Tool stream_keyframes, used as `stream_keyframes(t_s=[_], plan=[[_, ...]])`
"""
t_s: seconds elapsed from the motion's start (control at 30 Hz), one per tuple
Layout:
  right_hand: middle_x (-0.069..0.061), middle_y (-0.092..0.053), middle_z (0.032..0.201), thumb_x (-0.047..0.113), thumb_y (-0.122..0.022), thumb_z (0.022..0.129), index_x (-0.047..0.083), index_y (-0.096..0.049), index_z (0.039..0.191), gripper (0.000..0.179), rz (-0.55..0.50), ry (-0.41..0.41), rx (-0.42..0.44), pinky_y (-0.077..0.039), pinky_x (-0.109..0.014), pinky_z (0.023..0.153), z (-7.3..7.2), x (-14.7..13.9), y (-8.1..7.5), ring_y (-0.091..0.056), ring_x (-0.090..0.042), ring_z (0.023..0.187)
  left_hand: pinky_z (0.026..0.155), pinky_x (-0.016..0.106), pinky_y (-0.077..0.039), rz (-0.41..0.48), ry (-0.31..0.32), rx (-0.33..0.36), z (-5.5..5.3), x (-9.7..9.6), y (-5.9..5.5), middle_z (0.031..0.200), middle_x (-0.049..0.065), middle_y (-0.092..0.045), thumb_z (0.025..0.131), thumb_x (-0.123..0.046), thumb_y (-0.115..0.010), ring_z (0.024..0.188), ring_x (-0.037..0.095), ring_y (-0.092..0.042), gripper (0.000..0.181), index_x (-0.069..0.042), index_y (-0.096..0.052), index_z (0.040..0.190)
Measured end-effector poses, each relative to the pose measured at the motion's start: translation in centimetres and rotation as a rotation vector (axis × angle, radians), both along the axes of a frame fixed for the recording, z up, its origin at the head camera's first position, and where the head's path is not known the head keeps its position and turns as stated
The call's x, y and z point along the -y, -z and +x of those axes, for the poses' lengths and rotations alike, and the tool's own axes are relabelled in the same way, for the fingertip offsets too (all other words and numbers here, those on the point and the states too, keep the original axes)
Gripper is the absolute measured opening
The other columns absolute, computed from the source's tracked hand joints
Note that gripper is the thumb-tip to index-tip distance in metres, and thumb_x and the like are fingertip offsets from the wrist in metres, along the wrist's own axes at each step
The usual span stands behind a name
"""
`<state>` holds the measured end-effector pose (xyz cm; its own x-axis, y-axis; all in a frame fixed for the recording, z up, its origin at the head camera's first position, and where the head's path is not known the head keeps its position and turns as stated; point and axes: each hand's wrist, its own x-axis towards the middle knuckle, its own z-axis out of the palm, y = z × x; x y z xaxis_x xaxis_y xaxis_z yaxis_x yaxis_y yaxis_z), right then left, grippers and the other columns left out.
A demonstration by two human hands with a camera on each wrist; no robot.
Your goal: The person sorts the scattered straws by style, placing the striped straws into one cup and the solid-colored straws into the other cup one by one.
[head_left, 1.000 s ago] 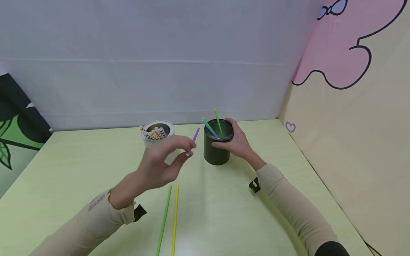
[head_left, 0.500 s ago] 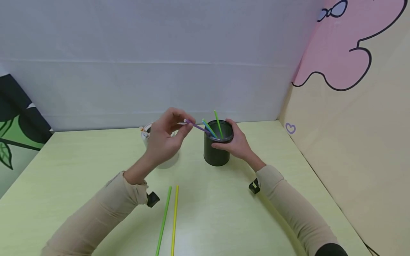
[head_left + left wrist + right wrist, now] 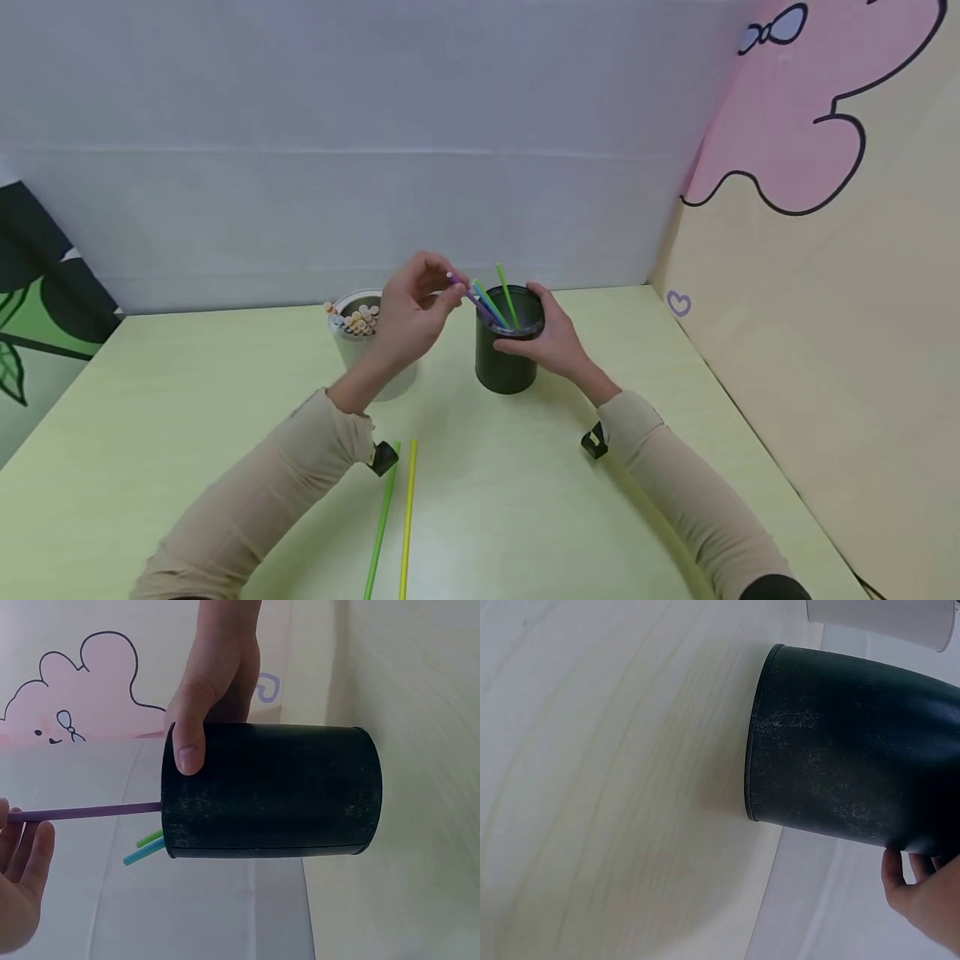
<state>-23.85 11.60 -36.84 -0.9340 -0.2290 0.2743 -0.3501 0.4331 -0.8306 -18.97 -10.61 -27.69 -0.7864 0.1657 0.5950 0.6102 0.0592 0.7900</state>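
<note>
My left hand (image 3: 420,312) pinches a purple straw (image 3: 97,812) near its upper end, and the straw's lower end is inside the black cup (image 3: 277,791). My right hand (image 3: 551,337) grips that cup by its upper rim, thumb on the near side and fingers behind. Green straws (image 3: 506,293) and a blue straw (image 3: 142,851) lean in the cup with their tops above the rim. On the table in front lie a green straw (image 3: 381,525) and a yellow straw (image 3: 408,517), side by side.
A white cup (image 3: 354,346) holding several striped paper straws (image 3: 362,320) stands left of the black cup, partly behind my left hand. A pale wall sheet (image 3: 300,225) rises behind the table (image 3: 187,433). A decorated side wall (image 3: 817,333) borders it on the right.
My left hand has moved right and up to the black cup, and the purple straw has gone from outside the cup to having its end inside. My right hand stays in place.
</note>
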Motion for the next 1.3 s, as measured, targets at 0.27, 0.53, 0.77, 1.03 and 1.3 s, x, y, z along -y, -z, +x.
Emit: stream_keyframes(t_s=[0.27, 0.53, 0.77, 1.03, 1.3], plan=[[-0.011, -0.044, 0.137, 0.035, -0.087, 0.068, 0.010, -0.025, 0.148, 0.104, -0.013, -0.008, -0.013, -0.045, -0.048, 0.098, 0.0, -0.1, 0.1, -0.049, -0.028, 0.118, 0.071, 0.026, -0.056, 0.017, -0.017, 0.058, -1.2, -1.1, 1.7, 0.094, 0.019, -0.065, 0.088, 0.006, -0.063, 0.086, 0.019, -0.065, 0.014, 0.005, -0.053, 0.098], [-0.010, -0.045, 0.137, 0.034, -0.087, 0.068, 0.010, -0.026, 0.148, 0.104, -0.011, -0.009, -0.007, -0.045, -0.047, 0.098, 0.1, 0.0, -0.1, -0.050, -0.028, 0.118, 0.071, 0.026, -0.057, 0.058, -0.047, 0.154, -2.1, -1.5, 3.0, 0.096, 0.024, -0.066, 0.087, 0.008, -0.063, 0.090, 0.033, -0.066, 0.016, 0.007, -0.052, 0.099], [-0.010, -0.044, 0.138, 0.034, -0.087, 0.068, 0.012, -0.026, 0.148, 0.104, -0.002, -0.001, -0.002, -0.044, -0.047, 0.099, 0.1, 0.0, -0.1, -0.049, -0.027, 0.118, 0.072, 0.025, -0.056, 0.059, -0.063, 0.196, -2.7, -1.8, 4.0, 0.097, 0.025, -0.066, 0.087, 0.006, -0.065, 0.089, 0.033, -0.066, 0.017, 0.008, -0.052, 0.098], [-0.010, -0.044, 0.139, 0.035, -0.087, 0.068, 0.011, -0.025, 0.149, 0.105, 0.001, 0.002, -0.004, -0.044, -0.047, 0.099, 0.0, 0.0, 0.0, -0.049, -0.027, 0.119, 0.074, 0.023, -0.055, 0.005, -0.129, 0.203, -3.3, -2.0, 4.9, 0.095, 0.017, -0.068, 0.086, -0.001, -0.069, 0.085, 0.012, -0.066, 0.016, 0.001, -0.056, 0.096], [-0.010, -0.043, 0.140, 0.035, -0.086, 0.069, 0.013, -0.024, 0.149, 0.104, 0.006, -0.001, 0.003, -0.044, -0.047, 0.099, 0.0, 0.0, 0.0, -0.048, -0.027, 0.120, 0.078, 0.027, -0.055, -0.032, -0.200, 0.273, -3.8, -1.9, 5.8, 0.097, 0.015, -0.068, 0.084, -0.008, -0.074, 0.089, 0.019, -0.066, 0.021, 0.000, -0.061, 0.098]])
